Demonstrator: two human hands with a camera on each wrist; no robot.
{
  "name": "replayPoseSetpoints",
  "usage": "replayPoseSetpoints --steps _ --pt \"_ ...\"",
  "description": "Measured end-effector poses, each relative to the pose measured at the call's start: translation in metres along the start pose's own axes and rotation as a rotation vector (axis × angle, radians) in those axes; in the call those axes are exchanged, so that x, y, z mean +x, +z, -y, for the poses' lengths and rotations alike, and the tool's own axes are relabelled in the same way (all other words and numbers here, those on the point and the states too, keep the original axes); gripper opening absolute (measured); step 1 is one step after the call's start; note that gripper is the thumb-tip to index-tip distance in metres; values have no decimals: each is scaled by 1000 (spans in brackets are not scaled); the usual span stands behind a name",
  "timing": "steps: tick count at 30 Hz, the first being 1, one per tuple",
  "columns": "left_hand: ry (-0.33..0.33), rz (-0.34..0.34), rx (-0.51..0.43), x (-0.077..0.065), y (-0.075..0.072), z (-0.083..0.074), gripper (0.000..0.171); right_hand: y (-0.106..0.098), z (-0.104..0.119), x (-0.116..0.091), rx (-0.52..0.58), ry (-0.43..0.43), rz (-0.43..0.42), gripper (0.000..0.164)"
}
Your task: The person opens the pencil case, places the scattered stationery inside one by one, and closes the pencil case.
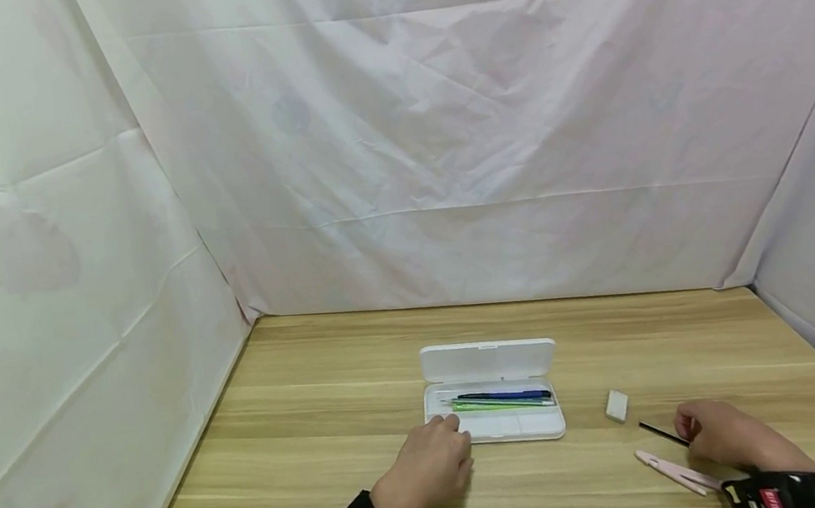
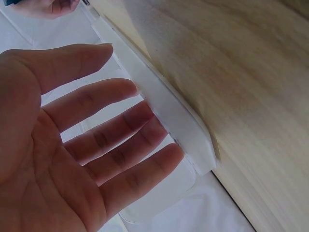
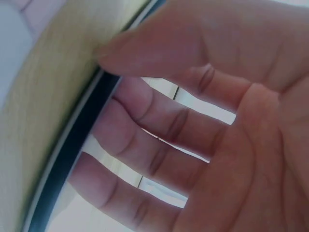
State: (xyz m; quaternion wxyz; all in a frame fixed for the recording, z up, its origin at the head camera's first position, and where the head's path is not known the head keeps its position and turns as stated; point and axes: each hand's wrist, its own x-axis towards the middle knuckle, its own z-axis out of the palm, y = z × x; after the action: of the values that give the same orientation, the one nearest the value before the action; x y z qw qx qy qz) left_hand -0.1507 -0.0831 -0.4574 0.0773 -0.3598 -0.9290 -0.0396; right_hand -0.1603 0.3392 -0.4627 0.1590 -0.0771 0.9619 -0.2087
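My right hand (image 1: pixel 716 432) pinches a thin black pencil-like stick (image 1: pixel 662 433) close over the table. In the right wrist view the dark stick (image 3: pixel 72 130) runs along the fingertips, with the thumb against it. A white pencil case (image 1: pixel 513 426) lies with its lid raised, holding a dark blue pen (image 1: pixel 502 396) and several green pencils (image 1: pixel 500 404). My left hand (image 1: pixel 431 461) is at the case's front left corner. The left wrist view has its fingers loosely bent and spread, fingertips right at the case's white side wall (image 2: pixel 169 106).
A white eraser (image 1: pixel 617 405) lies between the case and my right hand. Just in front of that hand is a pale pink two-legged tool (image 1: pixel 669 469), shaped like a drawing compass. White cloth (image 1: pixel 472 154) hangs behind and at both sides of the wooden table (image 1: pixel 331 380).
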Motion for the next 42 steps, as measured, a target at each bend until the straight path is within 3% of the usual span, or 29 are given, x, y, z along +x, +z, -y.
replayPoseSetpoints --steps 11,26,31,42 --pt "-1 -4 12 0 -1 0 15 1 5 2 21 60 7 23" --pt "16 -21 4 0 0 0 16 3 7 1 32 70 -5 23" --pt "-8 16 -1 0 0 0 16 3 4 1 34 43 -7 24" --pt "-10 16 10 0 0 0 16 -1 0 2 -34 -15 -41 22"
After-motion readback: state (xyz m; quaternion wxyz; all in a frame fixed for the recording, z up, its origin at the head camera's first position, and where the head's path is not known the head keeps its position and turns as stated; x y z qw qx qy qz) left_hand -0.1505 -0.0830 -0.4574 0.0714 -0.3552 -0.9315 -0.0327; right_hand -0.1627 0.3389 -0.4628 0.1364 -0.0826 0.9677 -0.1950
